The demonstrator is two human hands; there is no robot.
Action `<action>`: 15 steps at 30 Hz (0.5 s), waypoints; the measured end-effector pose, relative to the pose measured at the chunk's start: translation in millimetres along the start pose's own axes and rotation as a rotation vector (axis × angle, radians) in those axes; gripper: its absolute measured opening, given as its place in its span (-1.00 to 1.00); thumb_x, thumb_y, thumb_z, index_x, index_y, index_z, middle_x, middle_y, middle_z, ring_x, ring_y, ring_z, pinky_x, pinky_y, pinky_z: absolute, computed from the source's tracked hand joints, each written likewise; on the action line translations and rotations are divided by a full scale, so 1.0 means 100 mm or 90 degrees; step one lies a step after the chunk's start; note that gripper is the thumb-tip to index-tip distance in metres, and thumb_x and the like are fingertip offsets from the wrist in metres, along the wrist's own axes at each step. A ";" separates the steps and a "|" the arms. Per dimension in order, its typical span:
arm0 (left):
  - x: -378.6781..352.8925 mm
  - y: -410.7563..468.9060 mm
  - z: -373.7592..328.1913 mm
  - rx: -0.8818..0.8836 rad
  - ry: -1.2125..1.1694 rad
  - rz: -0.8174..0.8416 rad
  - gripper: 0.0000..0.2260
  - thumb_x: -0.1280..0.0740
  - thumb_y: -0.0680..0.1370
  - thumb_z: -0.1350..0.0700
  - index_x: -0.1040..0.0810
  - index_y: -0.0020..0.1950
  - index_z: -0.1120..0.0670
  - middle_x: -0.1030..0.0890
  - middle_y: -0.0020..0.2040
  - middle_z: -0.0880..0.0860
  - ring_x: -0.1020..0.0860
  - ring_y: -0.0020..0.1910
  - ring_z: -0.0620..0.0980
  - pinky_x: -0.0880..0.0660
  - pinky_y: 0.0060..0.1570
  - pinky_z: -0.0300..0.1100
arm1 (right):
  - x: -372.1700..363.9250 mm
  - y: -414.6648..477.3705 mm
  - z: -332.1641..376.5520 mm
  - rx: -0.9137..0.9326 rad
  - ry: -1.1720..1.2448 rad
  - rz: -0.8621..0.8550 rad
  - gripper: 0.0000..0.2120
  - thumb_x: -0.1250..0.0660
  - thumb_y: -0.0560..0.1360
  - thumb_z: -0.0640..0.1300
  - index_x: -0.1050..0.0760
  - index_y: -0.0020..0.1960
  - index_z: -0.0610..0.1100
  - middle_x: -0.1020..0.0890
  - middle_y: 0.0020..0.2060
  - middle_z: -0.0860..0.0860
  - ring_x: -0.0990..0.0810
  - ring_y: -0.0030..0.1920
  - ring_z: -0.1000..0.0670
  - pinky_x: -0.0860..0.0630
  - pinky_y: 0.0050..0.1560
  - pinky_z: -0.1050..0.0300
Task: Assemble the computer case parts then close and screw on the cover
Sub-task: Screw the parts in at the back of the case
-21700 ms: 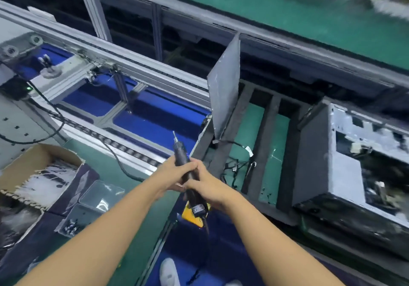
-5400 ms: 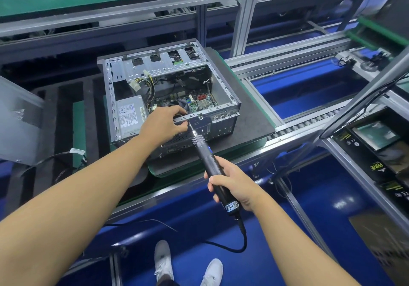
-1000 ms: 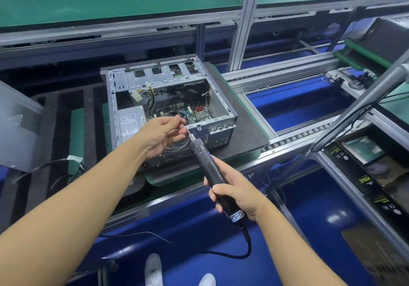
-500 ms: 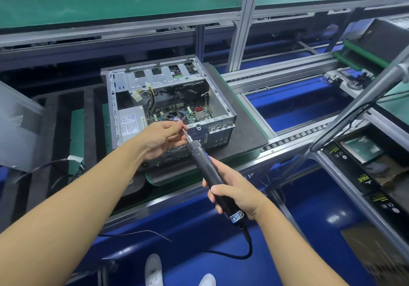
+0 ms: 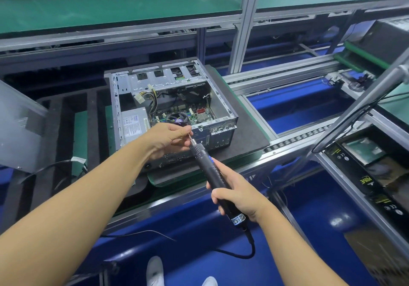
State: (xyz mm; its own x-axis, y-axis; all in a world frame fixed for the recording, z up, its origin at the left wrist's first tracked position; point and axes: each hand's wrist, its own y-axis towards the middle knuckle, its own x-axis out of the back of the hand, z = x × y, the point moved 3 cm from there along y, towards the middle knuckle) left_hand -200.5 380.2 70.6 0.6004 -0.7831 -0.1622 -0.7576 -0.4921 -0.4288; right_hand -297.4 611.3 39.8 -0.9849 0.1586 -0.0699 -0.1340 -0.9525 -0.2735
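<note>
An open computer case lies on a dark pallet on the conveyor, with its motherboard, fan and power supply showing. My right hand grips a black electric screwdriver that points up and left. My left hand pinches the tip of the screwdriver's bit, just in front of the case's near rim. A screw between the fingers cannot be made out. The grey side cover stands tilted at the far left.
Aluminium conveyor rails run past the pallet. A vertical post rises behind the case. A slanted metal pole crosses at the right above black boxes. A black slatted pallet with cables lies left.
My left hand has let go of the case rim and come to the screwdriver's bit tip. The screwdriver has drawn slightly back from the case toward me.
</note>
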 end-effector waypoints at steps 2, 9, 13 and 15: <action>-0.03 0.01 -0.03 -0.010 0.003 -0.002 -0.81 -0.50 0.41 0.06 -0.73 -0.17 0.20 -0.64 -0.27 0.17 -0.63 -0.30 -0.02 -0.62 -0.23 -0.20 | 0.00 0.01 0.00 0.006 0.017 -0.007 -0.23 -0.37 0.46 -0.24 -0.31 0.50 0.38 -0.61 -0.03 -0.03 -0.55 -0.15 -0.06 -0.58 -0.20 -0.02; 0.22 0.14 -0.50 -0.043 0.271 -0.067 -0.65 -0.44 0.42 -0.13 -0.72 -0.02 0.13 -0.69 -0.14 0.07 -0.54 -0.31 -0.09 -0.52 -0.35 -0.28 | 0.08 0.12 0.07 0.039 0.078 -0.042 -0.23 -0.39 0.42 -0.22 -0.34 0.49 0.37 -0.62 -0.02 -0.01 -0.52 -0.20 -0.16 -0.55 -0.27 0.03; 0.48 0.43 -0.74 -0.169 0.736 -0.189 -0.78 -0.32 0.62 0.00 -0.63 0.22 -0.02 -0.66 0.14 -0.02 -0.58 -0.01 -0.05 -0.50 0.03 -0.11 | 0.16 0.15 0.05 0.042 0.120 -0.053 -0.23 -0.40 0.40 -0.23 -0.37 0.47 0.36 -0.61 -0.02 -0.04 -0.46 -0.19 -0.25 -0.52 -0.29 0.02; 0.50 0.62 -0.68 -0.138 0.884 -0.092 -0.67 -0.35 0.59 0.08 -0.53 0.37 0.00 -0.55 0.34 0.03 -0.52 0.26 0.04 -0.44 0.27 -0.05 | 0.18 0.15 0.04 0.045 0.137 -0.059 -0.23 -0.42 0.39 -0.22 -0.38 0.47 0.36 -0.61 -0.01 -0.06 -0.44 -0.18 -0.25 -0.51 -0.29 0.01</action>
State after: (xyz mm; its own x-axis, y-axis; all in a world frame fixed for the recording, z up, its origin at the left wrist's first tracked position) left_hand -235.7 284.7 96.6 0.0341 -0.3900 0.9202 -0.8118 -0.5478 -0.2021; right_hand -317.9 598.5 37.9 -0.9227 0.2911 -0.2527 -0.2377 -0.9457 -0.2216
